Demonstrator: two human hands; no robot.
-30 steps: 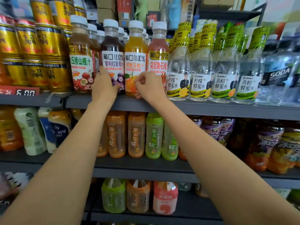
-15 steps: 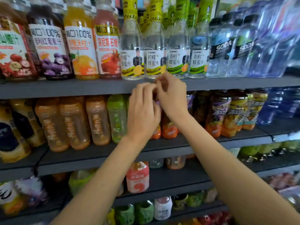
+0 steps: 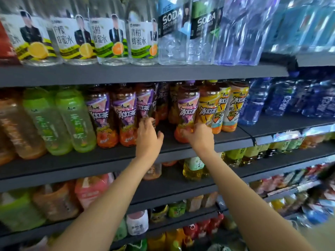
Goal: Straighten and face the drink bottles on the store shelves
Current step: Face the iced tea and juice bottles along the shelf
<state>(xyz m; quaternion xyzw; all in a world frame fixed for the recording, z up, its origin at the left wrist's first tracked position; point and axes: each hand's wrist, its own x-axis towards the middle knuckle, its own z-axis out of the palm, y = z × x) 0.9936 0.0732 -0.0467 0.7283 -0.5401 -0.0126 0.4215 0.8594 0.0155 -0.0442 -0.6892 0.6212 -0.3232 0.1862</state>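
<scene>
Both hands have dropped from the top shelf, where the juice and honey-water bottles were being handled a second ago, to the middle shelf (image 3: pixel 226 138) and its iced tea row. That suggests the upper row is done and this one is now being faced.

Left of both grips stand two purple-label tea bottles (image 3: pixel 112 115), upright with labels forward. The left hand (image 3: pixel 147 134) reaches to the base of the third purple-label bottle (image 3: pixel 146 104); its fingertips touch the bottle's lower part, fingers loosely bent, thumb spread to the right. Whether it truly grips cannot be told, so the grip reads as open and touching.

Between the two grips is a bare gap on the shelf, with further bottles set back behind it.

The right hand (image 3: pixel 198 134) curls round the orange base of another purple-label bottle (image 3: pixel 187 109), a closed grip, at the shelf's front edge. Just right of that grip stand yellow-label tea bottles (image 3: pixel 208 109), then blue water bottles (image 3: pixel 253 104).

The likely next step is closing the gap and turning labels forward.
</scene>
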